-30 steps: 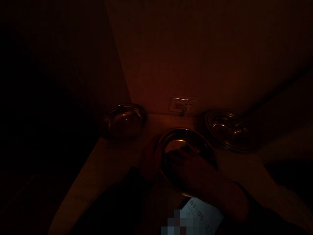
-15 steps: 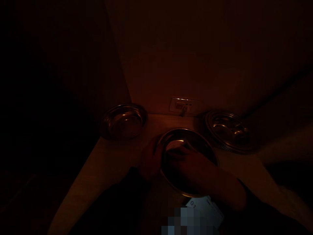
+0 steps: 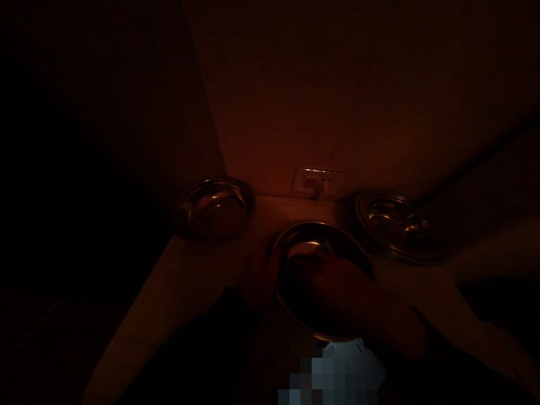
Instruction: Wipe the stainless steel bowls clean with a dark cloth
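Note:
The scene is very dark. A round metal bowl (image 3: 324, 225) stands in the middle of the wooden table. My left hand (image 3: 259, 275) is closed on its left rim, thumb at the edge. Inside the bowl, my right hand (image 3: 320, 273) reaches low with its fingers bent down toward the inner surface. A dim edge of something shows beside those fingers, but what it is cannot be made out.
Another shiny metal bowl (image 3: 215, 211) sits at the back left. A stack of metal plates (image 3: 396, 225) with shiny things on top is at the back right. A wall socket (image 3: 318, 181) with a plug is behind. A pale, partly blurred sheet (image 3: 358, 363) shows near me.
My right hand has shifted very slightly inside the bowl. The left hand and the bowl stay where they were.

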A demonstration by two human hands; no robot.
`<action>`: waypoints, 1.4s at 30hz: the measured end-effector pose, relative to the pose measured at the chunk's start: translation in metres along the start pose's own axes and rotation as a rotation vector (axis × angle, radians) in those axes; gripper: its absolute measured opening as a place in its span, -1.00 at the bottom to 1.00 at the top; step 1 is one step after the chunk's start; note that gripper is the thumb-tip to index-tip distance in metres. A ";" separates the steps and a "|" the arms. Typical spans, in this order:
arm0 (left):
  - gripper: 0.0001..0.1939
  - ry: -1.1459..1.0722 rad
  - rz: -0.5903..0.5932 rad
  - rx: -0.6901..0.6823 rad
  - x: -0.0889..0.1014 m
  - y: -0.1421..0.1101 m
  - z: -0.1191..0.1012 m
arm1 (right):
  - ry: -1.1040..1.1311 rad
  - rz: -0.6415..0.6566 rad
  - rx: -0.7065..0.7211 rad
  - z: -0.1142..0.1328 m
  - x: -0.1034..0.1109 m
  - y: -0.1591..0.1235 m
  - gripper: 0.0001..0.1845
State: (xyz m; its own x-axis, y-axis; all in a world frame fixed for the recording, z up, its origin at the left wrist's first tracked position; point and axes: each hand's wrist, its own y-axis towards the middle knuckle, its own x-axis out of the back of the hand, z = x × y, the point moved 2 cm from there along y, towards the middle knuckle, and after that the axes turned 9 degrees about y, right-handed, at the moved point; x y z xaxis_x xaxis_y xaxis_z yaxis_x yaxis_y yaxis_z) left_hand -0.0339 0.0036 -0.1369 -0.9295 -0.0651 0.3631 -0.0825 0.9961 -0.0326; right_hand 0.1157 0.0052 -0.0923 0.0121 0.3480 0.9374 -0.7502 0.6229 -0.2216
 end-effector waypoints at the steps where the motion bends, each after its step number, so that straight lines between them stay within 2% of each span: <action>1: -0.63 0.000 -0.001 0.002 0.000 0.000 0.001 | 0.017 0.007 0.017 0.002 0.000 -0.001 -0.65; 3: -0.63 0.006 -0.008 0.005 0.000 0.000 0.001 | 0.036 -0.005 0.016 0.001 0.002 -0.002 -0.64; 8: -0.63 0.003 -0.003 -0.005 0.000 -0.001 -0.001 | -0.045 -0.038 -0.115 -0.014 0.007 -0.001 -0.66; 14: -0.63 0.012 -0.001 0.009 0.000 0.000 -0.002 | -0.002 0.016 0.032 0.000 0.002 -0.003 -0.65; 20: -0.63 0.000 0.011 0.000 0.001 0.000 -0.005 | -0.033 -0.049 -0.101 -0.013 0.004 0.000 -0.64; 27: -0.64 0.017 -0.010 0.013 0.001 -0.001 -0.003 | 0.033 -0.002 0.031 0.000 0.002 -0.002 -0.66; 33: -0.63 0.004 0.005 -0.009 0.001 -0.001 -0.004 | 0.009 -0.039 -0.116 -0.011 0.008 0.000 -0.62; 39: -0.64 0.004 -0.001 0.028 0.001 -0.001 -0.005 | 0.103 0.008 0.107 0.003 0.003 -0.002 -0.65; 42: -0.65 -0.014 0.003 0.009 0.002 -0.002 -0.005 | 0.099 -0.030 0.034 -0.001 0.003 0.000 -0.63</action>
State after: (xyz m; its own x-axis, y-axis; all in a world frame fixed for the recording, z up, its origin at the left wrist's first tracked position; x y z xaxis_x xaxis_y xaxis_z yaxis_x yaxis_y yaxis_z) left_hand -0.0337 0.0022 -0.1319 -0.9348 -0.0634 0.3496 -0.0830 0.9957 -0.0415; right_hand 0.1162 0.0070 -0.0893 0.0982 0.3981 0.9121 -0.7703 0.6106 -0.1836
